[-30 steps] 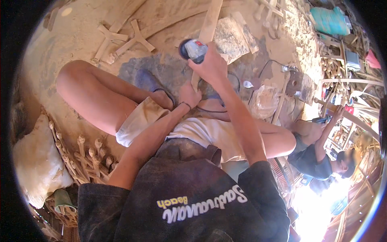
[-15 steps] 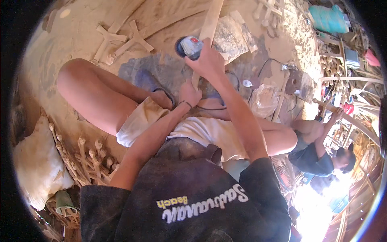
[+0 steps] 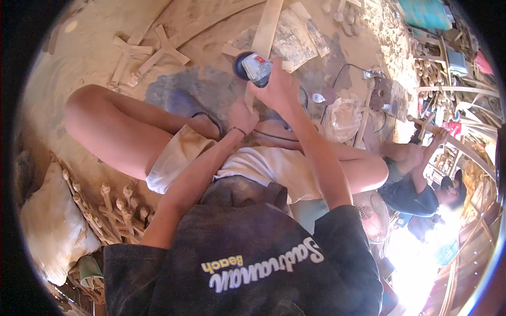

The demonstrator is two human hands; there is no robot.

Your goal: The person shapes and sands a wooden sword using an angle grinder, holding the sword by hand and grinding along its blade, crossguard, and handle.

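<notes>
My right hand (image 3: 279,88) is closed round a small grey angle grinder (image 3: 258,68) with a black round disc at its left end. The grinder lies across a long flat wooden board (image 3: 268,31), which runs away from me. Below it, my left hand (image 3: 243,116) grips the near end of the board between my legs. How the disc meets the wood is hard to make out. A dark cord (image 3: 304,97) shows beside my right hand.
Y-shaped wooden pieces (image 3: 161,52) lie on the dusty ground at far left. A flat worn sheet (image 3: 295,39) is beyond the board. Turned sticks (image 3: 113,203) and a white sack (image 3: 52,226) stand at left. A co-worker (image 3: 416,189) sits at right near a fan (image 3: 371,216).
The grinder has moved slightly nearer and to the right along the board, and its tilt has changed a little. My left hand keeps its hold; the whole view has shifted slightly.
</notes>
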